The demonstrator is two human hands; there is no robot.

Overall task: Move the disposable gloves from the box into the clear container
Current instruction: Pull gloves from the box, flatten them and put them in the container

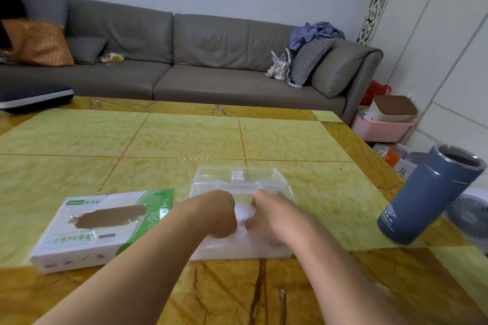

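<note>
The white and green glove box lies on the table at the left, its torn top slot showing brown inside. Just right of it stands the clear container with its lid tipped open at the back. A stack of whitish disposable gloves fills the container. My left hand and my right hand are both inside the container, fingers curled down onto the gloves. The fingertips are hidden, so whether they pinch the gloves or only press them is unclear.
A blue-grey insulated cup stands open-topped near the table's right edge. The yellow marble table stretches far behind the container. A grey sofa runs along the back. A pink basket and a white fan sit on the floor at right.
</note>
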